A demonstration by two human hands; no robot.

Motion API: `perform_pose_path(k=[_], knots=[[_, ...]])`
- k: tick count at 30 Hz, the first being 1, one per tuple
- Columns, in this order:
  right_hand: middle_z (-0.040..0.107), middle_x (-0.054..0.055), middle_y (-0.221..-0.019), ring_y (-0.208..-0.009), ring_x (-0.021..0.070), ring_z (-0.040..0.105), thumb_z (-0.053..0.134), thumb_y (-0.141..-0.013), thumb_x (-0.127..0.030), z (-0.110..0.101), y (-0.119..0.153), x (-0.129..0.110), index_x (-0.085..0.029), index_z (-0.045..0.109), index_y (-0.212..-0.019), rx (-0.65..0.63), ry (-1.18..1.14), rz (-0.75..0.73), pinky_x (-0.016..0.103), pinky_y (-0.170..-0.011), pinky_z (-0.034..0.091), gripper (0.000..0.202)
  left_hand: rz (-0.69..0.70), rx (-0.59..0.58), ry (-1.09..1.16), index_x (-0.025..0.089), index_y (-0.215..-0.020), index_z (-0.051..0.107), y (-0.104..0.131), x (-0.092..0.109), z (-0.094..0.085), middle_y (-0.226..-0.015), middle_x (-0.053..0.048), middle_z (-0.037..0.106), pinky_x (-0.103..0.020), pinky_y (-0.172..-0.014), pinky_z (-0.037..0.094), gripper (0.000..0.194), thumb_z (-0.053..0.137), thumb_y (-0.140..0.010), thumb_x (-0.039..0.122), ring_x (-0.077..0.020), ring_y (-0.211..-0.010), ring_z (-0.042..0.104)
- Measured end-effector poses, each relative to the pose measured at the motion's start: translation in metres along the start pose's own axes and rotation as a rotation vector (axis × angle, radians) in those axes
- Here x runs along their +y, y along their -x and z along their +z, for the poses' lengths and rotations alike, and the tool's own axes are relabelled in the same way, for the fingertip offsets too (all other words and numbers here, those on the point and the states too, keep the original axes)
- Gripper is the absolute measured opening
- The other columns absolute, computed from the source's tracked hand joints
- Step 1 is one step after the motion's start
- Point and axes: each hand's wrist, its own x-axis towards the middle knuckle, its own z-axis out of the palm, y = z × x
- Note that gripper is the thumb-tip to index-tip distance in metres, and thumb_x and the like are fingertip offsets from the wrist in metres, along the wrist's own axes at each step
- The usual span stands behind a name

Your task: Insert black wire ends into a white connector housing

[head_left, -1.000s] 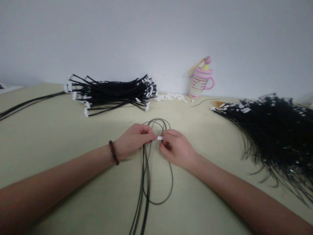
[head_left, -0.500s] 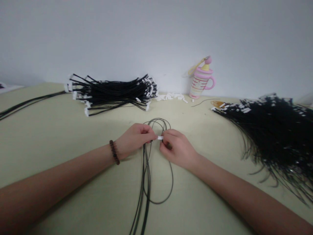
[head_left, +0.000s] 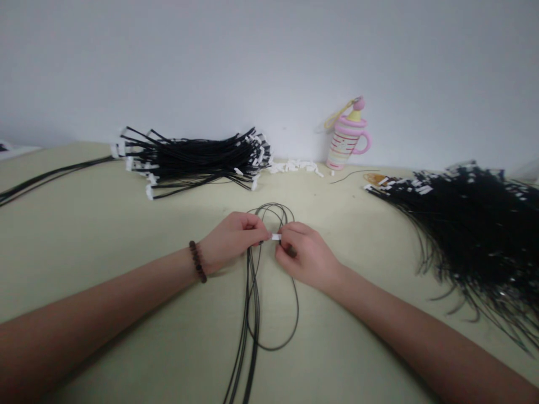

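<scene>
Close together at the middle of the table, my two hands face each other with a small white connector (head_left: 275, 237) between their fingertips. My left hand (head_left: 238, 234) is closed in a pinch on thin black wires (head_left: 252, 292), which hang toward the table's front edge. Its wrist bears a dark beaded bracelet (head_left: 197, 261). My right hand (head_left: 309, 252) has its thumb and fingers closed on the connector's right end. Some of the wires loop behind the hands and below them. The exact ends in the fingers are hidden.
A bundle of black cables with white connectors (head_left: 193, 157) lies at the back left. Loose white connectors (head_left: 295, 166) lie by the wall, next to a pink striped cup (head_left: 346, 140). A large pile of black wires (head_left: 475, 224) covers the right side of the pale table (head_left: 168, 348).
</scene>
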Motion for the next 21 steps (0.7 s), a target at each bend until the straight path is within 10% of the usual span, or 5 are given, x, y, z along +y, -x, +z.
perform_pose_path(k=[21], knots=[[0.048, 0.001, -0.068, -0.068, 0.0116, 0.045, 0.048, -0.076, -0.016, 0.0004, -0.0001, 0.001, -0.017, 0.039, -0.062, 0.003, -0.01, 0.005, 0.023, -0.064, 0.034, 0.016, 0.011, 0.005, -0.005, 0.015, -0.056, 0.053, -0.001, -0.0008, 0.0001, -0.051, 0.004, 0.046, -0.023, -0.051, 0.028, 0.018, 0.055, -0.069, 0.027, -0.0094, -0.052, 0.038]])
